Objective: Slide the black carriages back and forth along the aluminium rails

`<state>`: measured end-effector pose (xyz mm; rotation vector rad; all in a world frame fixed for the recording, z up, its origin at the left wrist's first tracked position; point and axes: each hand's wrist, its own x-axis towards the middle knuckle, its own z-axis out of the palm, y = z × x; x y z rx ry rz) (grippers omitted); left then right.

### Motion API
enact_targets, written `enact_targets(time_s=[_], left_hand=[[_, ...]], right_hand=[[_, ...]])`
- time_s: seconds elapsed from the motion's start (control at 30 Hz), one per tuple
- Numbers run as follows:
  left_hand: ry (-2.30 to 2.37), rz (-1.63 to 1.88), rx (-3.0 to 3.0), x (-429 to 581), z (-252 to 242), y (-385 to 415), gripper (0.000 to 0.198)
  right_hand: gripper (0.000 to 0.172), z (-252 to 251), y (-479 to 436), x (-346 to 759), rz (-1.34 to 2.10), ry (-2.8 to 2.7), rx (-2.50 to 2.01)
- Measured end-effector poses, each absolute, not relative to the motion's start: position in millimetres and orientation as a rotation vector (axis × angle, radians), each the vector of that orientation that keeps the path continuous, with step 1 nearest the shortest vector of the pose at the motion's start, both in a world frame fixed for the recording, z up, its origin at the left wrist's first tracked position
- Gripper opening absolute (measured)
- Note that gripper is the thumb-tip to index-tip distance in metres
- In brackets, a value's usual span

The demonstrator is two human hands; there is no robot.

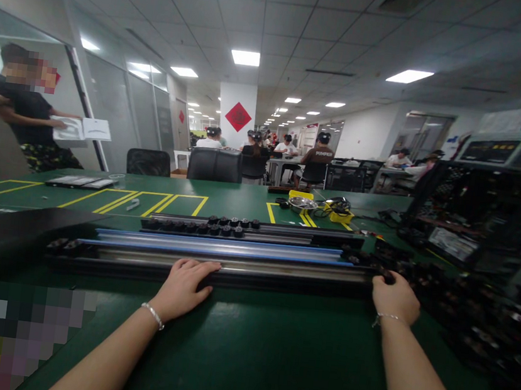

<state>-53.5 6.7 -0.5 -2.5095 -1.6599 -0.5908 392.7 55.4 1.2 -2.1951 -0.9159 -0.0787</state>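
A long black and silver rail assembly lies across the green table in front of me. My left hand rests on the rail's near edge around its middle, fingers laid over it and close together. My right hand is curled round the rail's right end, by a black knob. A second rail with a row of black round knobs lies just behind the first. Both wrists wear thin bracelets.
A black open machine frame stands at the right, with dark parts spread below it. A metal bowl and yellow boxes sit behind. A flat tray lies far left. A person stands left; others sit at far desks.
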Motion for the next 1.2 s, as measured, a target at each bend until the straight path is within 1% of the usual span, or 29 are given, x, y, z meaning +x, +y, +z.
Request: enact_targets(time_s=[0.23, 0.47, 0.8, 1.0, 1.2], left_hand=[[-1.647, -0.575, -2.502, -53.9, -0.3, 7.0, 0.049], [-1.642, -0.579, -2.506, -54.1, -0.3, 6.6, 0.048], [-1.656, -0.58, -2.521, -53.9, -0.4, 6.8, 0.048], [-1.657, -0.572, -2.523, -54.2, -0.5, 7.7, 0.048], [-1.659, -0.565, -2.529, -54.2, 0.6, 7.9, 0.048]], right_hand=[[0.043, -1.3, 56.6, 396.3, -0.064, -0.883, -2.169], [0.049, 0.6, 59.5, 401.6, -0.015, -0.822, -2.213], [0.049, 1.4, 61.1, 411.7, 0.043, -0.768, -2.225], [0.047, -0.7, 61.8, 425.4, -0.007, -0.628, -2.158], [0.051, -3.5, 49.9, 438.7, -0.001, -0.498, -2.214]])
